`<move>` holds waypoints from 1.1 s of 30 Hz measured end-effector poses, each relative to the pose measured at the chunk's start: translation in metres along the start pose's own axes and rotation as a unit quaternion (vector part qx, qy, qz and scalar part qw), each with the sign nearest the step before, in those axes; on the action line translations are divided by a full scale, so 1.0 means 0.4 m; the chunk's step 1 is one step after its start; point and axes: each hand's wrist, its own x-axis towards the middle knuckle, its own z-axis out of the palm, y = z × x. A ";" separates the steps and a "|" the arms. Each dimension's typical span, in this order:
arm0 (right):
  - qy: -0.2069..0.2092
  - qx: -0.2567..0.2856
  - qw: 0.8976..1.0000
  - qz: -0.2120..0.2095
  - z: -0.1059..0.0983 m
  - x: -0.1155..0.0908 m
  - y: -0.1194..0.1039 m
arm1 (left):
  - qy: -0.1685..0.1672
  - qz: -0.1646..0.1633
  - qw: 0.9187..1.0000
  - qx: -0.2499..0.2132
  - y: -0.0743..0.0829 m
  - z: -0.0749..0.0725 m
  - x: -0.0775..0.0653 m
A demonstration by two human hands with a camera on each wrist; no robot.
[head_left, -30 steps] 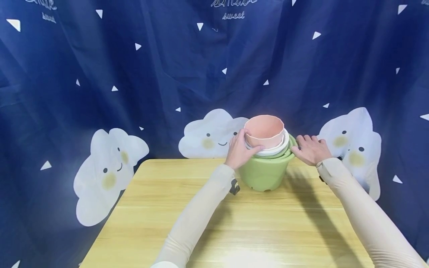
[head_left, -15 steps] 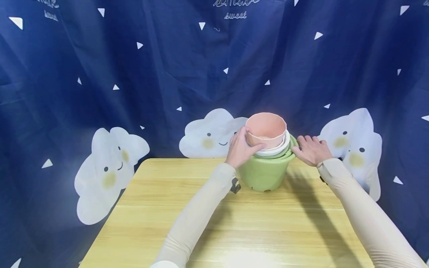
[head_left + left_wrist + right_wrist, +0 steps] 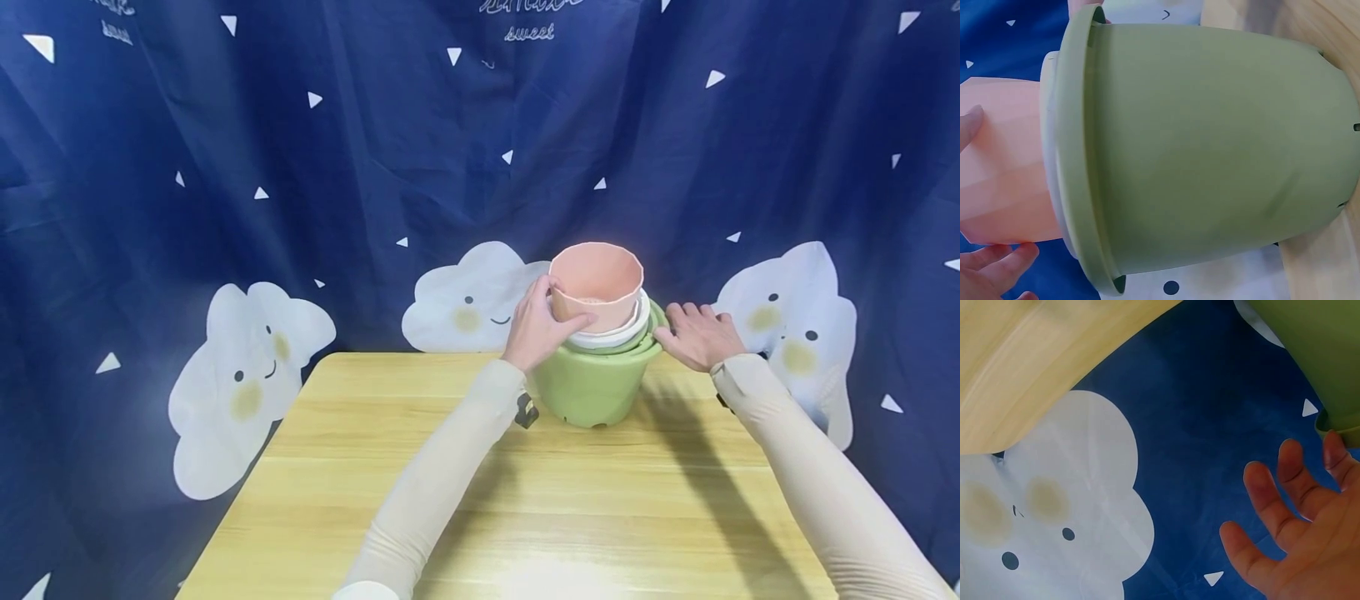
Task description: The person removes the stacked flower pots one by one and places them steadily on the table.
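A pink faceted flowerpot (image 3: 597, 275) stands partly out of a nested stack in the head view. My left hand (image 3: 538, 327) holds its wall, thumb at the near side. The left wrist view shows those fingers (image 3: 1010, 265) against the pink wall. Below it, a white pot (image 3: 617, 335) sits inside a large green flowerpot (image 3: 588, 387), along with another green rim. My right hand (image 3: 699, 337) is at the green pot's right rim, with the thumb over it. In the right wrist view one fingertip (image 3: 1335, 447) touches the rim from below while the other fingers spread loosely.
The stack stands near the far edge of a wooden table (image 3: 360, 467). Behind it hangs a dark blue curtain (image 3: 420, 167) printed with white clouds and triangles.
My left hand has moved slightly up with the pink flowerpot, so more of its wall shows above the white pot. My right hand has stayed at the green rim.
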 end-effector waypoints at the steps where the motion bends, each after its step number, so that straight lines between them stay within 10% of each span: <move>1: 0.000 0.000 1.000 -0.001 0.000 0.000 0.000 | 0.002 0.000 1.000 -0.002 0.001 -0.001 0.001; 33: 0.002 -0.002 1.000 0.004 -0.001 0.008 0.001 | 0.048 0.006 0.998 -0.042 0.026 -0.130 0.017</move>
